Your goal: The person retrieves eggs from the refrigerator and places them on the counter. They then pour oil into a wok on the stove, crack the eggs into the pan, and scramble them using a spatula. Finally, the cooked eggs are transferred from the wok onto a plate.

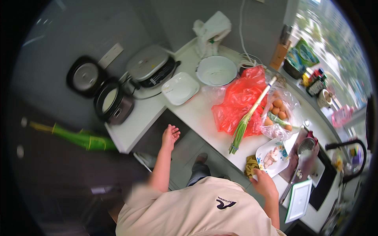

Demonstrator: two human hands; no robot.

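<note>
My left hand (170,137) hangs in the air over the gap in the counter, its fingers apart and nothing in it. Over on the other side, my right hand (263,183) is at the near rim of a white floral plate (282,165), beside a crumpled olive-brown cloth (251,167). Whether it grips the rim or the cloth, I cannot tell. Pale pieces of raw meat (271,157) lie on the plate. Farther up, a long green onion (251,113) rests across a red plastic bag (233,103), next to a clear bag (291,101) of brown eggs (275,111).
A rice cooker (121,109) stands with its lid up, near an electric griddle (150,66). A square dish (177,94) and a white basin (217,70) are at the back. On the right are a grater (306,146), a cutting board (292,168), a green-rimmed lid (299,200) and a black faucet (361,147).
</note>
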